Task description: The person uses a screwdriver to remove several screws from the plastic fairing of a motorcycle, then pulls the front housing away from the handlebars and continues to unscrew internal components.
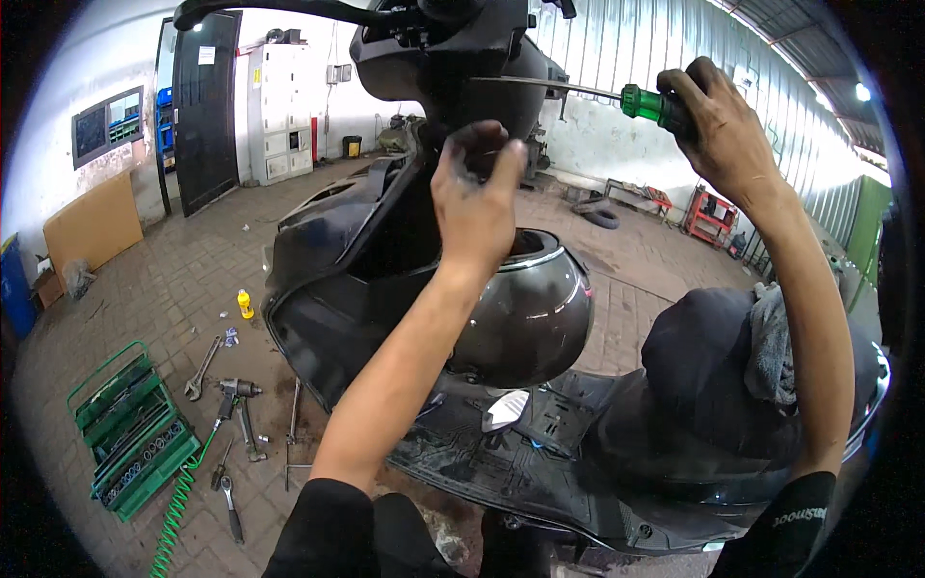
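A black scooter (328,241) stands in front of me, its front column and handlebar at the top. My right hand (725,130) grips the green handle of a long screwdriver (647,104); the shaft points left into the scooter's front column. My left hand (474,197) presses against the dark panel below the handlebar, fingers bent on it. A glossy dark helmet (532,313) sits on the footboard area just under my left forearm. A grey rag (771,337) lies on the black seat at the right.
On the brick floor at the left lie a green open socket tool case (130,433), a wrench (202,368), an air impact tool (231,393) with a green coiled hose (173,515), and a small yellow bottle (245,303). A red rack (711,214) stands far back.
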`<state>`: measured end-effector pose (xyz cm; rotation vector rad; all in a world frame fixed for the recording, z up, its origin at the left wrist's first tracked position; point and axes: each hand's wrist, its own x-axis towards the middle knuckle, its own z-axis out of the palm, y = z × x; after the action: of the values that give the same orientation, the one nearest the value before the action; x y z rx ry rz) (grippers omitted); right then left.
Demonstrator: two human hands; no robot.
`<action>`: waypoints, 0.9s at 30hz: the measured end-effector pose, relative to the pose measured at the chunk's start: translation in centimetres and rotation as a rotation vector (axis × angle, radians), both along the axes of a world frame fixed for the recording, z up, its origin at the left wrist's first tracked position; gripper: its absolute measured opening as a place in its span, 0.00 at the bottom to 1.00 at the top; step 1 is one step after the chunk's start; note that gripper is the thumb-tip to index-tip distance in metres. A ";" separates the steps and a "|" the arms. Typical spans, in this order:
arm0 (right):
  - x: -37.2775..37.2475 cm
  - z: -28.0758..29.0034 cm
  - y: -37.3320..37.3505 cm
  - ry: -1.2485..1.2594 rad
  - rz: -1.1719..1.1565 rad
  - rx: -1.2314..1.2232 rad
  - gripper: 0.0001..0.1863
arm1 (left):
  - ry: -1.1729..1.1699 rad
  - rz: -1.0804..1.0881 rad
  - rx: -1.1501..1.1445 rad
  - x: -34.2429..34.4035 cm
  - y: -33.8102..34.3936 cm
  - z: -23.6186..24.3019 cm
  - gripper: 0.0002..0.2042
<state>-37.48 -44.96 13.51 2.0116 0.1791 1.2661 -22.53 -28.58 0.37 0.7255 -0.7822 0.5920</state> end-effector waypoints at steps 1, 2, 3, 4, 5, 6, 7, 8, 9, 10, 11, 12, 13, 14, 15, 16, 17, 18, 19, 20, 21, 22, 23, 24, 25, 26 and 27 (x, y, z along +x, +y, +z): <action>0.4 -0.3 0.1 -0.030 -0.031 0.058 0.26 | 0.140 -0.195 -0.082 0.1 -0.4 1.0 0.11; 0.7 -0.5 0.0 -0.056 -0.041 0.048 0.26 | 0.281 -0.389 -0.167 0.2 -0.5 1.9 0.10; 1.0 -0.8 -0.2 -0.080 -0.057 0.036 0.26 | 0.297 -0.448 -0.232 0.7 -0.7 2.3 0.10; 0.9 -1.1 0.0 -0.108 -0.075 0.022 0.26 | 0.310 -0.509 -0.296 1.2 -0.9 2.9 0.09; 0.6 -1.3 0.3 -0.074 -0.090 0.032 0.27 | 0.322 -0.568 -0.361 1.6 -1.0 3.3 0.09; 0.7 -1.3 0.1 -0.089 -0.087 0.014 0.27 | 0.302 -0.561 -0.387 1.8 -0.9 4.0 0.08; 1.1 -1.5 -0.2 -0.105 -0.084 -0.004 0.27 | 0.282 -0.552 -0.411 2.1 -0.9 4.6 0.08; 1.3 -1.6 -0.4 -0.120 -0.078 -0.022 0.27 | 0.260 -0.542 -0.436 2.2 -0.8 5.2 0.07; 1.2 -1.8 -0.3 -0.120 -0.130 -0.027 0.26 | 0.289 -0.516 -0.451 2.0 -1.0 5.7 0.07; 1.1 -1.7 -0.5 -0.096 -0.144 -0.022 0.26 | 0.305 -0.507 -0.467 1.5 -1.4 6.0 0.07; 1.0 -1.5 -0.8 -0.072 -0.156 -0.017 0.25 | 0.320 -0.497 -0.484 1.0 -1.9 6.3 0.08; 1.0 -1.4 -1.1 -0.047 -0.163 -0.011 0.25 | 0.336 -0.481 -0.501 0.8 -2.2 6.4 0.08; 1.3 -1.5 -1.7 -0.082 -0.071 -0.021 0.24 | 0.337 -0.474 -0.448 0.9 -2.4 6.5 0.07; 1.3 -1.6 -2.1 -0.071 -0.054 0.016 0.24 | 0.333 -0.493 -0.465 0.8 -2.6 6.5 0.08; 1.2 -1.8 -2.1 -0.060 -0.035 0.056 0.25 | 0.328 -0.511 -0.481 0.7 -3.0 6.4 0.09; 1.1 -2.0 -2.2 -0.048 -0.017 0.095 0.25 | 0.324 -0.529 -0.497 0.7 -3.1 6.4 0.10; 1.8 -2.2 -3.2 -0.085 0.009 0.040 0.26 | 0.291 -0.538 -0.459 0.9 -3.0 6.3 0.10; 1.8 -2.3 -3.6 -0.094 0.021 0.035 0.26 | 0.285 -0.549 -0.454 1.1 -2.9 6.2 0.09; 1.7 -2.5 -3.8 -0.103 0.033 0.030 0.27 | 0.280 -0.560 -0.449 1.3 -2.8 6.1 0.09; 1.6 -2.7 -4.1 -0.112 0.044 0.025 0.27 | 0.275 -0.571 -0.444 1.5 -2.7 6.0 0.09; 1.6 -2.7 -4.3 -0.108 0.054 0.039 0.27 | 0.252 -0.538 -0.409 1.4 -2.3 5.9 0.08; 1.6 -2.8 -4.4 -0.104 0.064 0.053 0.27 | 0.260 -0.527 -0.398 1.2 -2.0 5.9 0.07; 1.6 -2.9 -4.6 -0.099 0.074 0.067 0.27 | 0.269 -0.516 -0.388 1.1 -1.7 5.8 0.07; 1.4 -2.8 -4.8 -0.091 0.072 0.072 0.27 | 0.277 -0.508 -0.379 1.1 -1.6 5.8 0.07; 1.2 -2.7 -5.2 -0.082 0.071 0.077 0.27 | 0.297 -0.536 -0.400 1.3 -1.6 5.9 0.07; 1.0 -2.6 -5.7 -0.073 0.070 0.082 0.26 | 0.327 -0.521 -0.426 1.4 -1.7 6.1 0.07; 1.0 -2.5 -6.1 -0.099 0.061 0.044 0.25 | 0.359 -0.501 -0.456 1.4 -1.8 6.1 0.07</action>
<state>-36.49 -51.10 10.99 1.9884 0.1673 1.4153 -21.15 -30.35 6.52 0.1870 -0.4418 0.1611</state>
